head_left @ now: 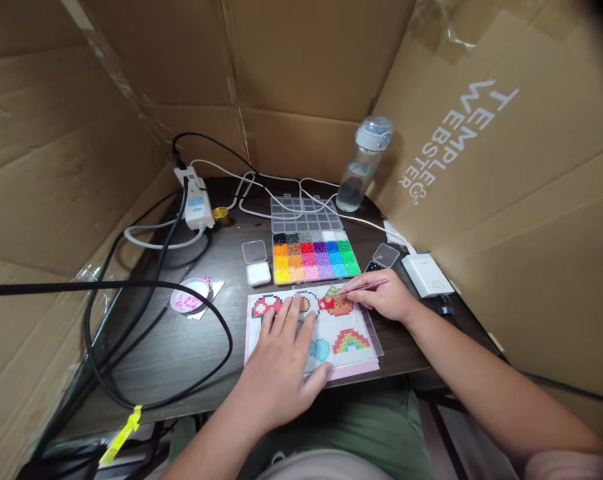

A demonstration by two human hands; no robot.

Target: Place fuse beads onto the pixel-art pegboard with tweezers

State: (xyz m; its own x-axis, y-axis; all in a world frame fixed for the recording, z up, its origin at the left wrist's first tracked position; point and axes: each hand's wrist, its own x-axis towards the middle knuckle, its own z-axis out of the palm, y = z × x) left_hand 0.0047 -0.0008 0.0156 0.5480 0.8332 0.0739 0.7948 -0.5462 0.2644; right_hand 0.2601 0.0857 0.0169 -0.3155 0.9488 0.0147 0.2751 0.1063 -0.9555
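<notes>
My left hand (284,360) lies spread and flat on a printed pattern sheet (301,347) with pixel pictures, covering some of them. A pair of thin pink tweezers (369,287) is pinched in my right hand (389,298), their tip over a red and orange picture (337,303) at the sheet's upper right. Whether the tip holds a bead is too small to tell. A clear pegboard (375,333) shows at the sheet's right edge. Just beyond is the open bead box (315,257), its compartments filled with beads sorted by colour.
A small box of white beads (258,273) and one of black beads (374,266) flank the bead box. Around stand a water bottle (360,170), power strip (196,200), charger (426,275) and a round dish of pink beads (189,297). A black cable (229,327) loops at left; cardboard walls surround the table.
</notes>
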